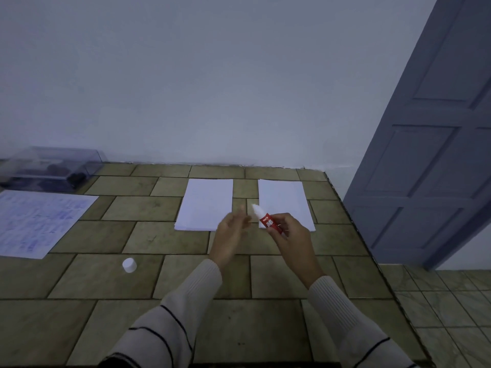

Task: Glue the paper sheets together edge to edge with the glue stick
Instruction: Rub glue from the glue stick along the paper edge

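The glue stick (268,220) is a short red tube with white lettering on its label and a white, rounded glue tip, uncapped; its long axis runs diagonally, the white tip pointing up and to the left, away from the person, the red base buried in the right hand (292,235). That hand is wrapped around the lower part of the tube, fingers closed on it. The left hand (231,229) hovers just left of the glue stick with its fingers loosely spread and blurred (holding nothing that can be made out). Both arms wear cream ribbed-knit sleeves (186,301) with thin dark stripes. Beyond the glue stick two white paper sheets lie flat on the tabletop (119,208), side by side with a bare gap between them: the left sheet (204,203) lies just left of the tip, the right sheet (285,201) sits behind and right of the tube, its near corner hidden by the right hand. The tabletop is patterned like olive-tan tiles with dark joints. A small white ribbed cap (129,265) stands well to the left of the glue stick, nearer the person. Farther left lies a printed sheet (39,221) covered with blue text, and behind it a clear plastic box (50,168) against the pale wall. A grey-blue panelled door (425,142) stands to the right.
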